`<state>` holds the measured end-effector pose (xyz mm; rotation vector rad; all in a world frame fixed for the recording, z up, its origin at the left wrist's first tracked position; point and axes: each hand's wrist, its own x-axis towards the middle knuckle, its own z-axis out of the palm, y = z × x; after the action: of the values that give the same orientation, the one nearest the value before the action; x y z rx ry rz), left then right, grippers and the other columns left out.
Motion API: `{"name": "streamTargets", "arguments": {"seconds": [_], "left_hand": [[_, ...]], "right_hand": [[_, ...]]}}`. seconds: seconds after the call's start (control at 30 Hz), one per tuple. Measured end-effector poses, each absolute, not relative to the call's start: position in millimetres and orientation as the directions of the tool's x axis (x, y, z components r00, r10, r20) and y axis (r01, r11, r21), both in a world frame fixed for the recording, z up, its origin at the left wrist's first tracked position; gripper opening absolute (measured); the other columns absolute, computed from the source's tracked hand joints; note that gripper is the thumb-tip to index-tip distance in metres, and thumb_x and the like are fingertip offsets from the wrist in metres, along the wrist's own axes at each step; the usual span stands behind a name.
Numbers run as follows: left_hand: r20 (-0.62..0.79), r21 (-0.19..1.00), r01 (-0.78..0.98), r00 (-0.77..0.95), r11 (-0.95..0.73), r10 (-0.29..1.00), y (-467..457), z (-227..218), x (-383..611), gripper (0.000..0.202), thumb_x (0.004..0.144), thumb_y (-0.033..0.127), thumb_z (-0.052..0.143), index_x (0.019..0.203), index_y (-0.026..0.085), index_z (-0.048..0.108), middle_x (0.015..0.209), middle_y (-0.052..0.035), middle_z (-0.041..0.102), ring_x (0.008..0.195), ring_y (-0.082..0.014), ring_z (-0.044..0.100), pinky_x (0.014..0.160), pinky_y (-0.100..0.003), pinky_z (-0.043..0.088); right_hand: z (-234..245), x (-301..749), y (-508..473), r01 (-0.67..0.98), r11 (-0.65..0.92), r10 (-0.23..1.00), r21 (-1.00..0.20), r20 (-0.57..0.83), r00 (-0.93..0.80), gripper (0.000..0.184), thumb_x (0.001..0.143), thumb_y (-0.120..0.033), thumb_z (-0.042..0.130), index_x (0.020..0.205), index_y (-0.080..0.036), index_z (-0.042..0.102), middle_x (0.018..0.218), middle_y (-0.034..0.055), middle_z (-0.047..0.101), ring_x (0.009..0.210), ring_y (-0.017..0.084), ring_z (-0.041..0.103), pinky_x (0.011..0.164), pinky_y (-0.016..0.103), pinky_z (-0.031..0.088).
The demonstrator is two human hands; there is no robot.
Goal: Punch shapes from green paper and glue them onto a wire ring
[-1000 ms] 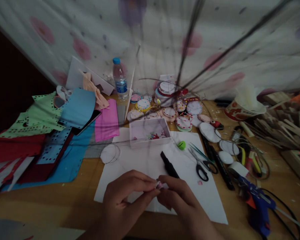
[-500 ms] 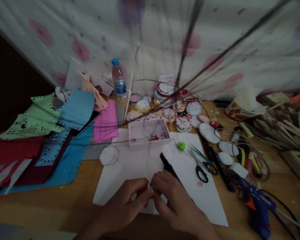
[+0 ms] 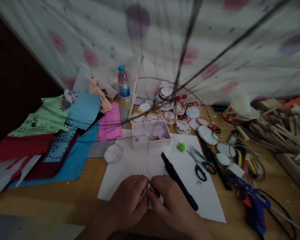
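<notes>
My left hand [image 3: 131,198] and my right hand [image 3: 168,198] meet low in the middle, over the near edge of the white paper sheet [image 3: 140,163]. Both are closed, fingertips pinched together around a small pale piece [image 3: 148,187]; its kind is too small and dim to tell. A black pen-like tool [image 3: 178,180] lies slantwise on the paper just right of my right hand. Scissors with black handles [image 3: 198,166] rest farther right, beside a tiny pink scrap [image 3: 198,182]. Beyond my hands stands a white open box [image 3: 151,141] with small colourful bits in it.
Coloured felt sheets [image 3: 77,143] pile up at left. Decorated round pieces [image 3: 168,116] cluster behind the box, near a water bottle [image 3: 124,86]. A blue glue gun [image 3: 255,203], wooden sticks [image 3: 280,128] and a paper tub [image 3: 236,115] occupy the right. Dark blurred strands cross the view.
The camera view has shifted slightly. My hands have turned a little and stay together at the pale piece, and more of the black tool now shows beside my right hand.
</notes>
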<state>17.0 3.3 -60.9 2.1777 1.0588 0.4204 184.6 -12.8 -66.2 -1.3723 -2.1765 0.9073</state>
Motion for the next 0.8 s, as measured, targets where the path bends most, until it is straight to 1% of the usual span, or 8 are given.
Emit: {"name": "streamTargets", "arguments": {"seconds": [0.1,0.2,0.27,0.4,0.5,0.57,0.67,0.8], "left_hand": [[0.027,0.673,0.568,0.622,-0.474,0.783,-2.2,-59.9,13.7,0.011,0.086,0.015,0.04,0.087,0.019,0.049,0.085,-0.0057,0.059,0.079,-0.0214,0.054,0.072,-0.034,0.042],[-0.016,0.716,0.586,0.557,-0.379,0.83,-7.3,-54.3,11.7,0.007,0.084,0.018,0.046,0.088,0.021,0.05,0.08,-0.0024,0.057,0.073,-0.019,0.054,0.068,-0.03,0.042],[-0.068,0.752,0.587,0.522,-0.3,0.85,-10.8,-50.1,11.8,0.004,0.085,0.021,0.047,0.083,0.021,0.051,0.076,-0.0001,0.056,0.069,-0.0169,0.053,0.063,-0.027,0.042],[-0.101,0.862,0.477,0.492,-0.17,0.865,-20.9,-47.9,14.8,0.022,0.091,0.028,0.04,0.074,0.023,0.053,0.07,0.0013,0.061,0.063,-0.0148,0.057,0.059,-0.023,0.045],[-0.058,0.909,0.403,0.384,-0.111,0.922,-31.1,-53.7,15.3,0.024,0.091,0.03,0.04,0.09,0.025,0.063,0.087,-0.003,0.071,0.078,-0.0179,0.065,0.07,-0.025,0.052],[-0.032,0.916,0.385,0.338,-0.107,0.941,-38.0,-58.9,13.5,0.023,0.089,0.031,0.046,0.102,0.027,0.065,0.1,-0.0049,0.072,0.091,-0.0202,0.066,0.079,-0.028,0.054],[-0.007,0.908,0.39,0.379,-0.153,0.925,-46.4,-65.0,10.1,0.027,0.083,0.033,0.055,0.108,0.028,0.065,0.107,-0.0052,0.071,0.1,-0.0225,0.065,0.086,-0.03,0.053],[-0.022,0.886,0.425,0.442,-0.187,0.897,-50.9,-71.3,10.0,0.03,0.088,0.033,0.049,0.114,0.029,0.063,0.114,-0.0054,0.068,0.105,-0.0217,0.064,0.089,-0.03,0.052]], "right_hand": [[-62.5,184.2,-19.3,0.624,0.325,0.895,-0.71,0.018,-0.445,0.015,0.091,-0.016,0.039,0.078,-0.02,0.046,0.077,0.0013,0.055,0.073,0.017,0.051,0.071,0.031,0.038],[-58.0,186.0,-24.1,0.622,0.369,0.878,-0.69,0.039,-0.477,0.012,0.09,-0.013,0.04,0.083,-0.02,0.048,0.08,0.0023,0.057,0.077,0.017,0.052,0.077,0.033,0.04],[-55.9,187.2,-26.1,0.636,0.388,0.877,-0.667,0.054,-0.477,0.013,0.09,-0.014,0.039,0.081,-0.02,0.047,0.079,0.0023,0.057,0.076,0.018,0.053,0.077,0.034,0.04],[-56.2,187.1,-30.0,0.674,0.465,0.862,-0.573,0.122,-0.491,0.019,0.091,-0.012,0.035,0.079,-0.019,0.048,0.074,0.0025,0.056,0.072,0.018,0.054,0.077,0.035,0.042],[-59.9,186.2,-34.2,0.677,0.54,0.829,-0.5,0.18,-0.529,0.019,0.087,-0.009,0.036,0.081,-0.019,0.051,0.074,0.0035,0.058,0.07,0.019,0.053,0.077,0.036,0.042],[-62.4,186.4,-37.0,0.669,0.575,0.811,-0.471,0.213,-0.545,0.018,0.085,-0.009,0.037,0.083,-0.018,0.052,0.074,0.0041,0.059,0.07,0.019,0.053,0.077,0.037,0.043],[-64.5,188.7,-40.5,0.644,0.614,0.781,-0.455,0.237,-0.578,0.019,0.084,-0.008,0.037,0.082,-0.018,0.053,0.072,0.0045,0.059,0.067,0.019,0.052,0.073,0.035,0.043],[-64.0,194.7,-42.7,0.614,0.62,0.774,-0.489,0.255,-0.579,0.019,0.083,-0.009,0.036,0.079,-0.018,0.052,0.069,0.0036,0.058,0.063,0.018,0.05,0.068,0.033,0.042]]}}
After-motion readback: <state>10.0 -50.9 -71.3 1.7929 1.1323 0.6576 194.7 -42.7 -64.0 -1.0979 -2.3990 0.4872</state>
